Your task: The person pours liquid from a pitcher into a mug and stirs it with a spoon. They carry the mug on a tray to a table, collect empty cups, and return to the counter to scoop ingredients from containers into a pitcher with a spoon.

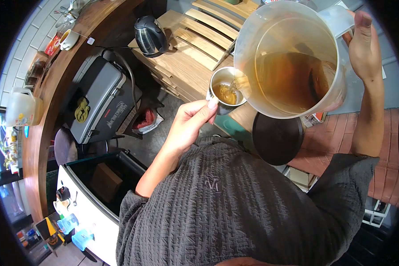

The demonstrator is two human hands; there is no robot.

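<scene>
My right hand (365, 51) is closed round the handle of a large translucent plastic pitcher (270, 26). It tips toward the left, with amber-brown liquid (288, 80) and a dark shape inside. From its lip a stream runs into a small metal cup (227, 108), where some of the same liquid, with bubbles, lies at the bottom. Fingers and thumb of my left hand (191, 119) pinch the near left side of that cup, probably at its handle, which is mostly hidden by the fingers.
An electric kettle (151, 36) stands on a wooden slatted bench (195, 40). At left are a grey cooler box (103, 99), a wooden counter (53, 111) with a white teacup (68, 40) and another plastic pitcher (22, 106). A round dark stool top (277, 138) is below the tilted pitcher.
</scene>
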